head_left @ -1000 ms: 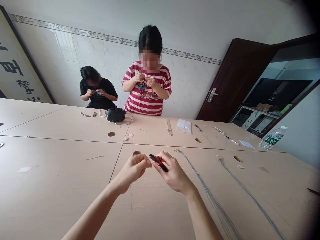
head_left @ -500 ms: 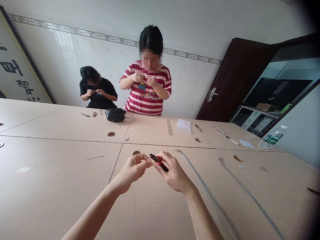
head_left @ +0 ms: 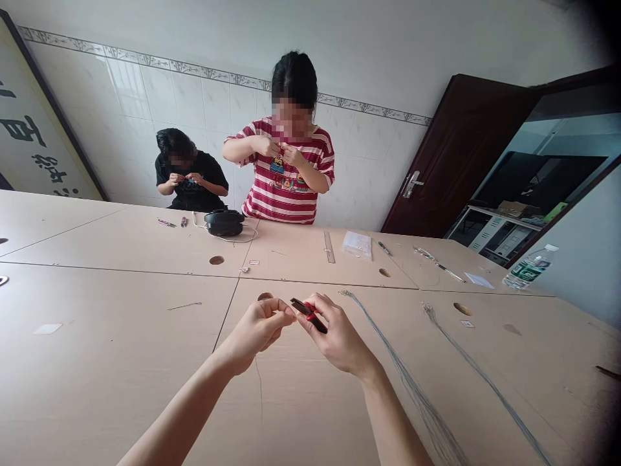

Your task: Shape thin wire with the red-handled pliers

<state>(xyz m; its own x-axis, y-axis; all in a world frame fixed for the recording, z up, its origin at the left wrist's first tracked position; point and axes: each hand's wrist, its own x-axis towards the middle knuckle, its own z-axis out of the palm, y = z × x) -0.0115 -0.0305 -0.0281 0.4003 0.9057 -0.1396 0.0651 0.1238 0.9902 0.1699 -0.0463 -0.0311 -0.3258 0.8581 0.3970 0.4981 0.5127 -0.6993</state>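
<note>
My right hand [head_left: 337, 333] is closed around small pliers [head_left: 310, 314] with red and black handles, their dark jaws pointing up and left. Close beside it, my left hand [head_left: 259, 330] pinches the end of a thin cord [head_left: 261, 385], which hangs below the hand over the table. The fingertips of both hands nearly meet, and whatever tiny part lies between them is too small to make out. To the right of my hands lies a bundle of blue-grey cords [head_left: 383, 330] with metal ends. A second cord bundle [head_left: 466, 356] lies farther right.
Across the table [head_left: 121, 388], a person in a striped shirt [head_left: 286, 175] and a person in black [head_left: 189, 181] work with raised hands. A black case with a white cable [head_left: 224, 223], a ruler [head_left: 328, 246], a plastic bag [head_left: 357, 246] and a water bottle [head_left: 530, 266] rest there.
My hands, the pliers and the cord stay almost in place. The striped-shirt person's elbow on the image's left has lifted outward.
</note>
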